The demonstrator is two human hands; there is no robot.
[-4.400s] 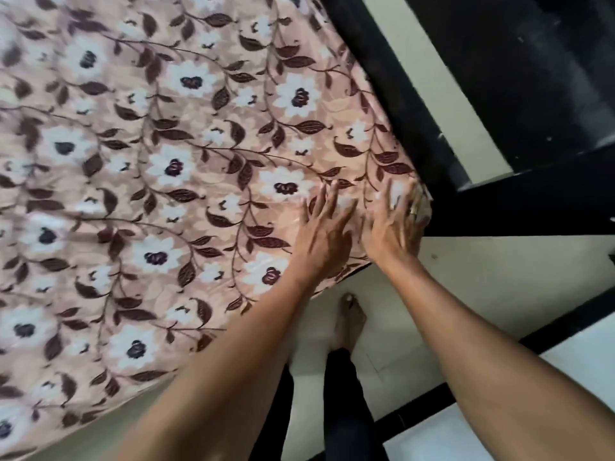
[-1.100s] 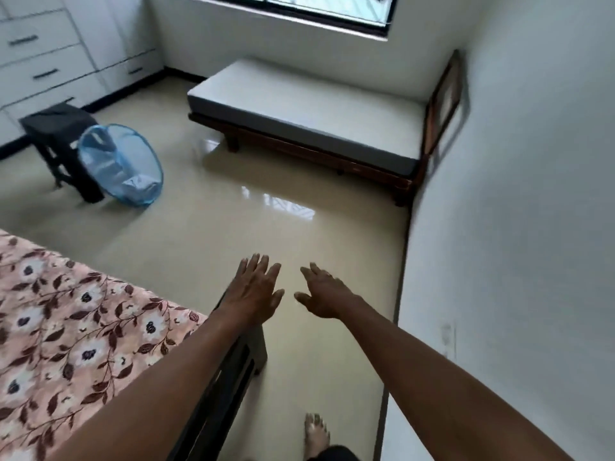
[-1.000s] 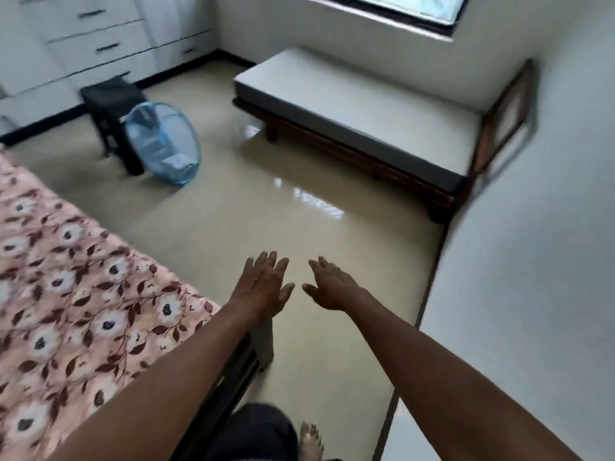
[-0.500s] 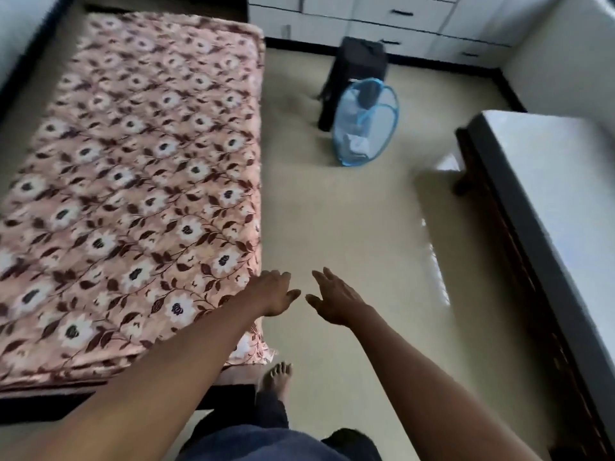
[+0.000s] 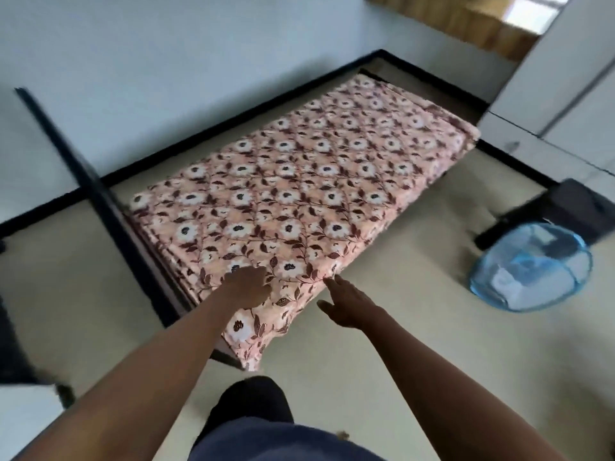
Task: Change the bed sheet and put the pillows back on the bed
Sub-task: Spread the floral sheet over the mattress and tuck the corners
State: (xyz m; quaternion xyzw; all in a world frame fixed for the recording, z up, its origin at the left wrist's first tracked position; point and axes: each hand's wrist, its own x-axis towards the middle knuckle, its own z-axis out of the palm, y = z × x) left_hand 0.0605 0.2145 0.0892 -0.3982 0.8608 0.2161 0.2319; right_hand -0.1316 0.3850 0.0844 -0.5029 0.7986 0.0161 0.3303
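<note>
A pink floral bed sheet (image 5: 299,181) covers the whole mattress of the low bed, which runs away from me toward the far wall. I stand at its near corner. My left hand (image 5: 248,287) hovers over that corner with loosely bent fingers and holds nothing. My right hand (image 5: 349,304) is stretched out flat just beyond the mattress's right edge, over the floor, also empty. No pillow is in view.
The dark bed frame (image 5: 109,207) runs along the mattress's left side. A blue mesh laundry basket (image 5: 532,264) lies on the floor to the right, beside a black stool (image 5: 572,207). White cabinets (image 5: 565,94) stand at the back right.
The view has swung left from the far side of the room back to the floral bed. Both hands stayed out in front, empty, and now hang over the bed's near corner.
</note>
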